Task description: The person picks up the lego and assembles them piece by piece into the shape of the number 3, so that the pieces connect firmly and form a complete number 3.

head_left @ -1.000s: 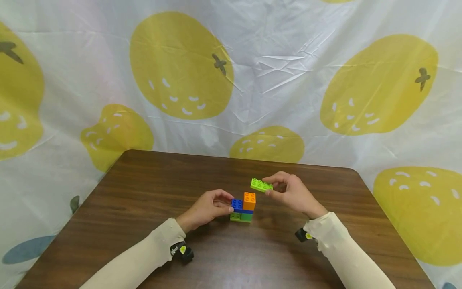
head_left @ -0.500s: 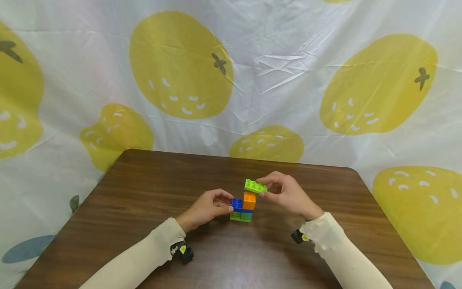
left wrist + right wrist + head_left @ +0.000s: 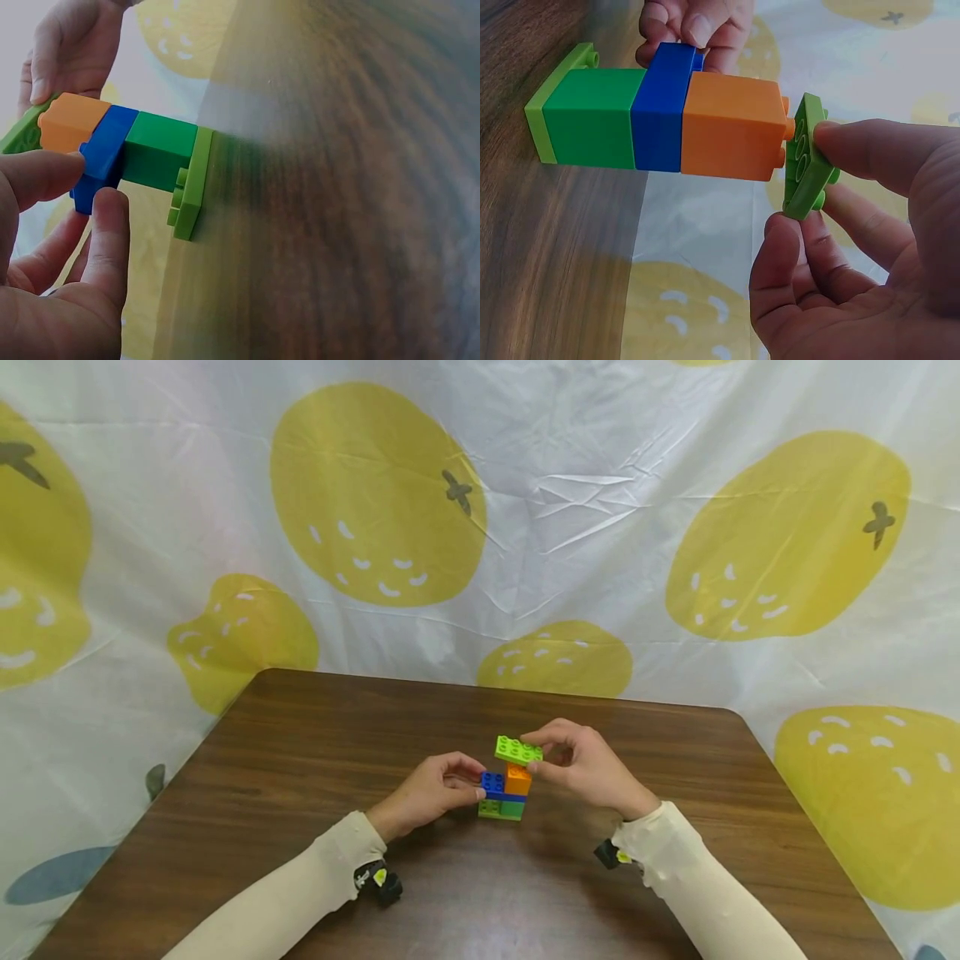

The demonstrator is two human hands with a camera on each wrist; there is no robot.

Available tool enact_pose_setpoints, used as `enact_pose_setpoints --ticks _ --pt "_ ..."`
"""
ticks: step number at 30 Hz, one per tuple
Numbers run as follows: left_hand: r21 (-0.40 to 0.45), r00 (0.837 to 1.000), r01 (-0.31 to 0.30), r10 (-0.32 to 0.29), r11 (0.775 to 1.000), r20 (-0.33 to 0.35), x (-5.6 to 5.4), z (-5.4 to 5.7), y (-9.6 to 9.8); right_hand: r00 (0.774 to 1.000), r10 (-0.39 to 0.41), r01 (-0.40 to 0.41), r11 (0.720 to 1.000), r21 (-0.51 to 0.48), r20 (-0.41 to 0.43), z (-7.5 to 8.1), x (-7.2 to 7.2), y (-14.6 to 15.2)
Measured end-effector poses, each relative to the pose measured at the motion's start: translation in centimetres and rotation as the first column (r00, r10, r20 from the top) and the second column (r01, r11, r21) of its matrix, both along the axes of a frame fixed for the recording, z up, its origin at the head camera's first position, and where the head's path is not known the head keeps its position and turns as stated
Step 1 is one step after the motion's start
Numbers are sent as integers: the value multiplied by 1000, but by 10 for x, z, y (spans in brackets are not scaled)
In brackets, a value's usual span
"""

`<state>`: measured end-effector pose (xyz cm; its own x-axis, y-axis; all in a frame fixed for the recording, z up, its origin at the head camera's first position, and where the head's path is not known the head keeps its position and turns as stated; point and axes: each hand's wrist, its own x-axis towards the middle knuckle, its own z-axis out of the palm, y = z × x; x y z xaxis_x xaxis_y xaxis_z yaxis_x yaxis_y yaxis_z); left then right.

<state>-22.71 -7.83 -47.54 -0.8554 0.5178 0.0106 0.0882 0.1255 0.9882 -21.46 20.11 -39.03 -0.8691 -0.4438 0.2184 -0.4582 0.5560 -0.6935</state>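
Observation:
A stack of toy building bricks stands upright on the brown table. At its base lies a light green flat brick (image 3: 196,191), carrying a dark green brick (image 3: 592,116). Above that come a longer blue brick (image 3: 660,112) and an orange brick (image 3: 727,127). My left hand (image 3: 429,792) pinches the blue brick's overhanging end between thumb and fingers. My right hand (image 3: 588,767) grips a second light green flat brick (image 3: 513,749) by its right end, slightly tilted just over the orange studs. A narrow gap between the two shows in the right wrist view.
The brown wooden table (image 3: 337,718) extends around the stack on all sides. Behind it hangs a white cloth (image 3: 570,510) printed with yellow fruit. Black wrist cameras (image 3: 386,887) sit at both cuffs.
My right hand has moved left and slightly down, carrying the light green flat brick from beside the stack to over the orange brick. The left hand and the stack stay put.

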Motion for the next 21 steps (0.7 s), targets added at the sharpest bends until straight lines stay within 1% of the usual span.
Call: enact_pose_setpoints --ticks 8,14,21 --pt "-2 1000 0 0 1000 9 0 1 0 1000 28 -28 1000 -5 12 -4 -3 -5" --pt "-4 1000 0 0 1000 2 1 1 0 999 47 -48 999 9 9 -4 -2 -9" --pt "-19 1000 -1 1 1000 7 1 2 0 999 45 -45 999 26 5 -4 -1 -9"
